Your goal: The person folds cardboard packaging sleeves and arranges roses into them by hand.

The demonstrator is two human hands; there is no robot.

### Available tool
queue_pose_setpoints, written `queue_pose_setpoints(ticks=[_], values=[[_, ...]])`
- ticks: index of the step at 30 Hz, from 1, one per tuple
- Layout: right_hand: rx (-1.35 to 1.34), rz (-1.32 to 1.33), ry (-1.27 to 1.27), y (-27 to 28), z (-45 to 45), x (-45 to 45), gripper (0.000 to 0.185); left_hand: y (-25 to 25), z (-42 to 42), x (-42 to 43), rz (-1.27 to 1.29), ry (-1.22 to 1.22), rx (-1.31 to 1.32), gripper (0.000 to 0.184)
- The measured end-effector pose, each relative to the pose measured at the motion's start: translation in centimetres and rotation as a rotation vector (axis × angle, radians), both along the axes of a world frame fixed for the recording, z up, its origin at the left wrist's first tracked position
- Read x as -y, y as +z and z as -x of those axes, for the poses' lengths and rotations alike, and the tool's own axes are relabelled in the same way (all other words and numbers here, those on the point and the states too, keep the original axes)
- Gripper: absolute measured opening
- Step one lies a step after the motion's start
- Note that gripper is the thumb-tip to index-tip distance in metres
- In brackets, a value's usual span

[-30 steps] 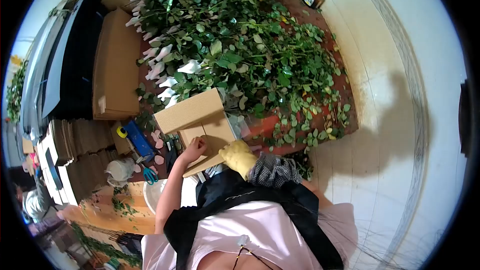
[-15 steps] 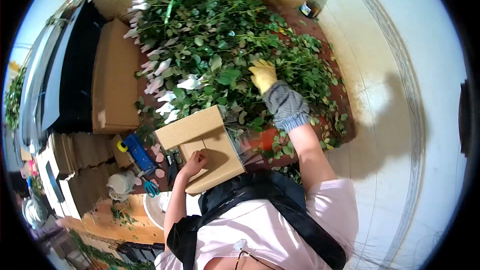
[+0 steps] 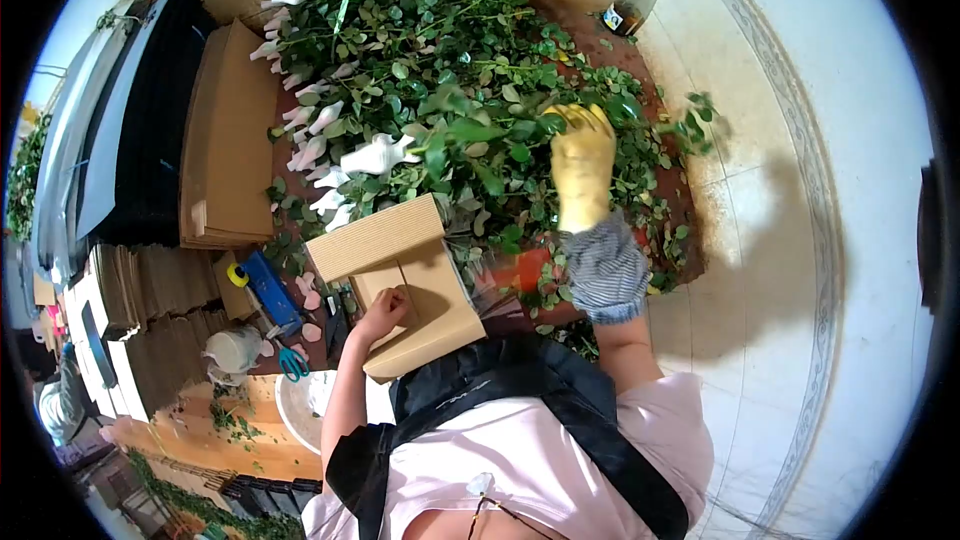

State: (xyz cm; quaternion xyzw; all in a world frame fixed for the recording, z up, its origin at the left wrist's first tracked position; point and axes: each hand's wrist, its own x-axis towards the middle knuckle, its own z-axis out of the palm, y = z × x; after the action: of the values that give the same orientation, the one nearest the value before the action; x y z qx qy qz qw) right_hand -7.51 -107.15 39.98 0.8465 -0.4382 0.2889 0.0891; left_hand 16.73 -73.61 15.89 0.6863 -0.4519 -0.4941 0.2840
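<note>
My right hand (image 3: 583,155), in a yellow glove with a grey striped cuff, is closed around the stem of a rose just above the pile. The rose's white-sleeved head (image 3: 379,154) points left, and its leafy stem end (image 3: 690,125) sticks out to the right. My bare left hand (image 3: 386,314) is curled closed against the corrugated cardboard (image 3: 432,315), which is folded in front of my apron. Whatever its fingers may hold is hidden. Many more leafy roses (image 3: 420,35) lie beyond, their white-sleeved heads (image 3: 310,152) toward the left.
Stacked cardboard sheets (image 3: 228,130) stand at the left. Nearer are a blue tape dispenser (image 3: 272,292), teal scissors (image 3: 293,364), a white container (image 3: 232,352) and a white basin (image 3: 296,410). A glass bottle (image 3: 637,2) stands at the back right, beside the tiled wall (image 3: 770,250).
My right hand has moved right and slightly up, lifting a rose from the pile; its leaves are blurred. My left hand stays curled on the cardboard, shifted slightly with the view.
</note>
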Motion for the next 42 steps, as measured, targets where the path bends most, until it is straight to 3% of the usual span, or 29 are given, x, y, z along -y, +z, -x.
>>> queue_pose_setpoints(ticks=[2,4,7,10,11,13,14,15,17,18,20,21,22,23,24,25,26,27,29,30,31,33,35,37,38,42], values=[[-0.003,0.155,0.178,2.7,0.8,-0.6,0.013,-1.0,-0.3,0.1,-0.006,-0.001,-0.008,0.034],[-0.052,0.117,0.186,1.5,-0.4,-0.3,0.014,-1.0,0.0,-0.1,-0.032,-0.003,-0.021,0.034],[0.013,-0.056,0.235,-6.2,-3.3,-0.7,0.025,-0.2,0.1,0.0,-0.015,-0.01,0.027,0.033],[-0.241,-0.332,0.198,-17.5,-2.4,-5.6,0.048,-1.7,-0.1,-0.3,-0.039,0.017,-0.014,0.033],[-0.262,-0.28,0.175,-17.7,-1.7,-7.7,0.048,-2.7,-0.3,-0.6,0.006,0.024,-0.012,0.033],[-0.243,-0.387,0.199,-18.4,-1.0,-8.9,0.047,0.6,0.2,0.4,-0.109,0.033,-0.023,0.031],[-0.108,-0.435,0.291,-18.0,-0.1,-8.3,0.045,0.3,0.3,0.5,-0.058,0.013,0.006,0.03],[-0.021,-0.531,0.342,-17.1,0.4,-7.4,0.045,0.2,0.1,0.1,-0.012,-0.011,0.039,0.029],[0.383,-1.277,0.452,-12.2,0.7,-4.5,0.046,0.2,-0.2,0.0,0.001,-0.04,0.073,0.029],[0.305,-1.505,0.4,-10.4,0.9,-2.2,0.045,0.9,0.0,0.1,0.007,-0.016,0.042,0.028],[0.4,-1.154,0.43,-4.7,0.1,-0.5,0.041,1.2,0.2,0.0,-0.005,0.023,-0.005,0.028],[0.335,-0.852,0.378,-3.9,-0.7,1.2,0.036,1.2,0.2,0.0,-0.012,0.041,-0.045,0.028],[0.328,-0.787,0.328,-4.4,-0.9,3.9,0.032,0.9,0.2,0.0,-0.012,0.063,-0.043,0.028],[0.277,-0.492,0.324,-5.5,-1.4,6.4,0.025,0.6,0.3,-0.1,-0.006,0.064,-0.027,0.028],[-0.05,-0.172,0.145,-6.5,-1.4,8.1,0.026,0.4,0.4,-0.3,-0.003,0.062,-0.011,0.028],[-0.217,-0.025,0.084,-9.2,-0.9,9.7,0.028,0.8,0.5,-0.2,-0.009,0.077,-0.011,0.028],[-0.273,-0.307,0.085,-12.8,-0.6,11.9,0.026,1.5,0.4,0.2,-0.03,0.056,-0.001,0.028],[-0.332,-0.589,0.082,-13.1,-1.2,12.3,0.025,1.8,0.5,0.1,-0.05,0.032,0.007,0.028],[-0.42,-0.394,0.249,-12.3,-0.6,13.5,0.013,1.4,0.5,0.1,-0.016,0.064,0.0,0.028],[-0.385,-0.376,0.201,-9.9,-1.4,13.3,0.01,1.6,0.5,0.1,-0.041,0.061,-0.011,0.028],[0.013,0.071,0.333,-8.4,-1.1,13.2,0.012,1.7,0.6,0.1,-0.065,0.054,-0.022,0.029],[0.078,0.196,0.174,-1.8,-0.7,10.4,0.008,1.2,0.9,-0.3,-0.032,0.074,0.008,0.029],[0.229,0.264,0.277,-0.1,1.2,11.1,0.008,0.9,0.6,-0.2,-0.01,0.041,-0.014,0.03],[0.411,-0.133,0.183,0.8,2.7,10.3,0.011,1.2,0.5,0.3,-0.046,0.007,-0.013,0.031],[0.222,0.008,0.226,1.3,3.3,10.0,0.015,0.7,0.4,0.1,-0.019,0.012,0.005,0.031],[-0.025,-0.44,0.153,-3.2,3.7,5.4,0.026,0.5,0.1,0.0,-0.005,-0.019,0.016,0.033]])
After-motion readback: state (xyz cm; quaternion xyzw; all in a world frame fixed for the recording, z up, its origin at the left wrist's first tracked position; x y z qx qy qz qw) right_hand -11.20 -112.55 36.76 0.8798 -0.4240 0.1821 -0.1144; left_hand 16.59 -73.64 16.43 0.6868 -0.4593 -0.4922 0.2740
